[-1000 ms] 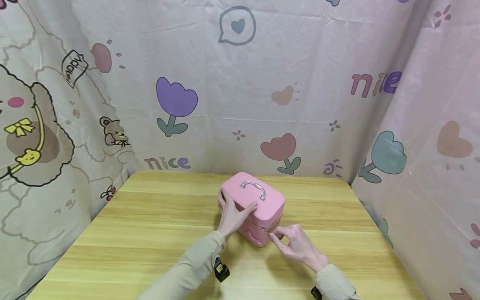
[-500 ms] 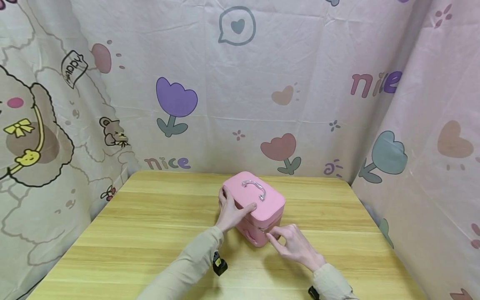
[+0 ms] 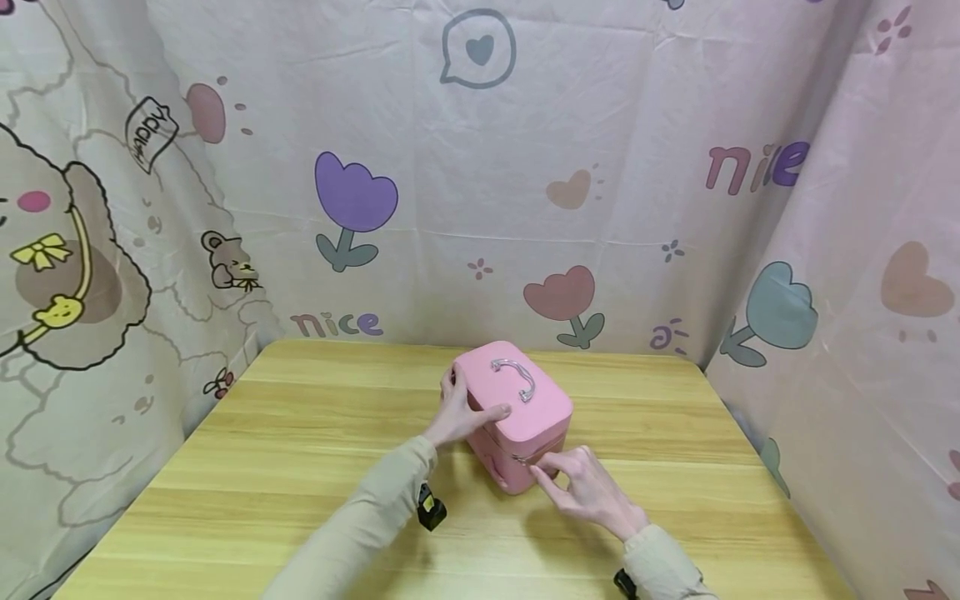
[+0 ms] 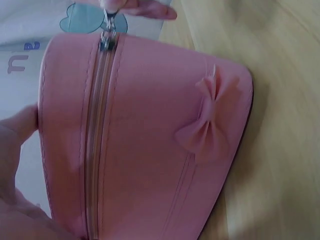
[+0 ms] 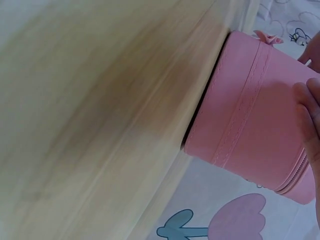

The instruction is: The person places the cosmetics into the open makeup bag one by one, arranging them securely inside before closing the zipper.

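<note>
A pink cosmetic case (image 3: 495,385) stands upright on the table, its zipped lid down and a silver handle (image 3: 522,372) on top. My left hand (image 3: 456,417) holds the lid, thumb on the upper face and fingers round the left side. At the near corner, my right hand (image 3: 588,493) pinches the zipper pull. The left wrist view shows the metal zipper slider (image 4: 107,43) just below the pinching fingertips, with the zipper track (image 4: 95,145) running away from it. A pink bow (image 4: 209,117) decorates the front. The right wrist view shows the case's plain side and my right fingers (image 5: 307,112).
The wood-grain table (image 3: 315,433) extends to both sides of the case. Behind and beside it hangs a printed curtain (image 3: 465,167) with tulips and bears. Dark wrist cameras (image 3: 431,507) sit at both sleeves.
The case has turned slightly, its back left corner shifting right. My left wrist has moved a little left and up. My right hand, with the zipper pull, has shifted slightly left.
</note>
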A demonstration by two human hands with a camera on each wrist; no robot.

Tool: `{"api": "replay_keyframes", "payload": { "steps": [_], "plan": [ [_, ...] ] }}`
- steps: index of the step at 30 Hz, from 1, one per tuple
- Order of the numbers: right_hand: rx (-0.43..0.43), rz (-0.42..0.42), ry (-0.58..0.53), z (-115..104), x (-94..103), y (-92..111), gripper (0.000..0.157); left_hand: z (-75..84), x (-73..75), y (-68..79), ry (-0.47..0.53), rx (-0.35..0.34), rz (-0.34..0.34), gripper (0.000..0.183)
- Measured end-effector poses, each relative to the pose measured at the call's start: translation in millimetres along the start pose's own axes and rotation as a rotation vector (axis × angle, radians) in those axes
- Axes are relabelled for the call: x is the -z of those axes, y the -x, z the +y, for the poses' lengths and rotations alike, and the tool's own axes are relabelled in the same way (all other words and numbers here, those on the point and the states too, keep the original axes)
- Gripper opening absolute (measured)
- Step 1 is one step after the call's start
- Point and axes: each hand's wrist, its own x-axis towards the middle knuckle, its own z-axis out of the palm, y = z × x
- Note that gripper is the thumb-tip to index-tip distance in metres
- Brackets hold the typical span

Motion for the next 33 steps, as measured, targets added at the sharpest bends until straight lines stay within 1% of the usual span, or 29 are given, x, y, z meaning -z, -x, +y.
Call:
{"api": "replay_keyframes", "payload": {
  "steps": [4,6,10,13,17,20,24,27,30,33],
  "plan": [
    [0.000,-0.005,-0.011,0,0.4,2,0.014,0.2,3.7,-3.9,-0.025,0.000,-0.044,0.124],
    [0.003,-0.007,-0.012,0,0.8,2,0.014,0.4,6.1,-6.1,-0.029,-0.011,-0.067,0.123],
    [0.013,-0.010,-0.031,1,2.5,3,0.015,0.7,9.5,-12.5,-0.047,-0.053,-0.116,0.119],
    [0.016,-0.006,-0.034,3,4.8,4,0.016,2.0,12.5,-17.5,-0.051,-0.074,-0.169,0.118],
    [0.011,0.008,-0.016,5,7.7,5,0.017,4.0,19.7,-23.9,-0.031,-0.037,-0.242,0.119],
    [0.007,0.011,0.000,6,9.1,5,0.016,5.5,24.3,-30.1,-0.034,-0.010,-0.289,0.117],
    [0.000,0.006,0.017,6,9.9,6,0.015,5.3,27.8,-39.3,-0.079,-0.022,-0.361,0.115],
    [-0.012,0.010,0.006,7,11.3,7,0.015,4.0,30.9,-45.2,-0.114,-0.027,-0.405,0.116],
    [-0.022,0.013,-0.014,8,13.5,9,0.016,2.7,34.3,-50.5,-0.111,-0.043,-0.438,0.116],
    [-0.023,0.015,-0.018,8,15.2,10,0.016,2.3,36.6,-54.6,-0.073,-0.053,-0.468,0.116]
  ]
}}
